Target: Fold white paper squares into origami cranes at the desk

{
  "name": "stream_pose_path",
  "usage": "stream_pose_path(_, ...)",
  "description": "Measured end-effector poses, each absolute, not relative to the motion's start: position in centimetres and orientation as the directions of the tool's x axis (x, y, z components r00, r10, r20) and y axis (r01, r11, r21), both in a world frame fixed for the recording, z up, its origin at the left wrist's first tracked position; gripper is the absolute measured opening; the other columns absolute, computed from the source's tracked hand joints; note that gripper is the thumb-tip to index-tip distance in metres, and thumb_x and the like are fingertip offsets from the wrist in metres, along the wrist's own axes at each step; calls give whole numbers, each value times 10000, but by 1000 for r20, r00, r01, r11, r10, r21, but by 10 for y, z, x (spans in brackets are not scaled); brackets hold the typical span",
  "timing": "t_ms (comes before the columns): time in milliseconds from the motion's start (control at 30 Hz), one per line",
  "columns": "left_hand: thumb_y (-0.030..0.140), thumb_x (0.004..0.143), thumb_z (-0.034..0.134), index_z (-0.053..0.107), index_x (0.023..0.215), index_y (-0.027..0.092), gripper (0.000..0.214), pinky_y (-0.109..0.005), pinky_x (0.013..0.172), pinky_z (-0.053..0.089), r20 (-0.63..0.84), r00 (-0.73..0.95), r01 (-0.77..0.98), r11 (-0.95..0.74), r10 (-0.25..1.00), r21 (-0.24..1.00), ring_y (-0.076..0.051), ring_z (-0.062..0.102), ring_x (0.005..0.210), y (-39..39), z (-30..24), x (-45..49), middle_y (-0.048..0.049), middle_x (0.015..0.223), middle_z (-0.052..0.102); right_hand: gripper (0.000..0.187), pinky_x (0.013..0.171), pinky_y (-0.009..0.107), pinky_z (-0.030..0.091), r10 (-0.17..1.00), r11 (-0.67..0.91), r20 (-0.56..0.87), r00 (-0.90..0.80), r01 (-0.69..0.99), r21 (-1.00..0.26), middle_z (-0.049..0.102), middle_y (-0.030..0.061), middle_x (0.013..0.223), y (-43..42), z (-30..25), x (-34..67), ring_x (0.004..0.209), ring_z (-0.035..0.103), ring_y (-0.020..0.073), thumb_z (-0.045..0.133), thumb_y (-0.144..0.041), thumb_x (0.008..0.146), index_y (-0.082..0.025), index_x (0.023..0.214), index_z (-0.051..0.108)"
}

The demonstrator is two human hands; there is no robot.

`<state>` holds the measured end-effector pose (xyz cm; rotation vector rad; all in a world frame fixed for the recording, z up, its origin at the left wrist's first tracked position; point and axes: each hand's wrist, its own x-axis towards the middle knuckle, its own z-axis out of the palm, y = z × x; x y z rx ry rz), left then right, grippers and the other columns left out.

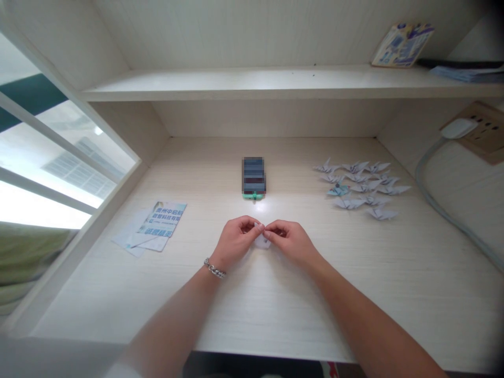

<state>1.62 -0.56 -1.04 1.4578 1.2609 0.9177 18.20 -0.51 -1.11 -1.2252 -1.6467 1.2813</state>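
Note:
My left hand (238,237) and my right hand (290,240) meet over the middle of the desk. Between their pinched thumbs and fingers is a small piece of white folded paper (261,242), its top partly covered by the fingertips. A dark mark shows near its right side. Just beyond my hands lies a phone (254,176) with a blurred screen and a green lower edge. To the right, several folded paper cranes (368,186) sit in a cluster, most of them white and one bluish (337,190).
Printed sheets (163,226) lie on the desk's left side. A shelf (244,81) spans the back, with a colourful booklet (403,46) on it. A charger (459,128) sits in the socket at right, its grey cable (437,202) hanging along the wall. A window (59,136) is at left.

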Motion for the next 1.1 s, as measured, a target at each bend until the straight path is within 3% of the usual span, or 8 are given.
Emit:
stream_pose_path(267, 388, 740, 583, 648, 765, 136, 261, -227, 582, 441, -39, 159, 282, -8, 987, 959, -131, 560, 650, -6, -11, 19, -49, 731, 643, 123, 555, 238, 402, 968, 13, -49, -247, 242, -970, 623, 2, 647, -5, -13, 179, 606, 550, 137, 546, -238, 718, -169, 680, 641)
stream_pose_path(467, 379, 707, 619, 640, 748, 121, 262, -226, 563, 471, -87, 30, 108, 83, 996, 991, -123, 564, 615, -4, -6, 20, -37, 677, 627, 88, 540, 229, 388, 972, -45, -95, -217, 222, -974, 586, -14, 593, -1, -17, 184, 563, 513, 120, 546, -180, 670, -162, 667, 632)
stream_pose_path(767, 376, 704, 625, 623, 785, 123, 265, -237, 551, 507, -140, -5, 23, 140, 990, 990, -123, 579, 623, -3, -7, 20, -46, 724, 624, 149, 607, 249, 419, 979, -7, -37, -200, 148, -989, 620, 9, 720, -1, -21, 182, 659, 544, 138, 583, -313, 732, -174, 765, 623)
stream_pose_path(1100, 255, 748, 527, 641, 734, 161, 149, -215, 542, 442, -108, 300, 364, -9, 948, 932, -118, 570, 595, -8, -2, 12, -24, 659, 636, 130, 567, 237, 393, 975, -13, -55, -215, 191, -981, 587, -11, 646, 0, -19, 187, 608, 513, 120, 582, -290, 738, -173, 712, 633)
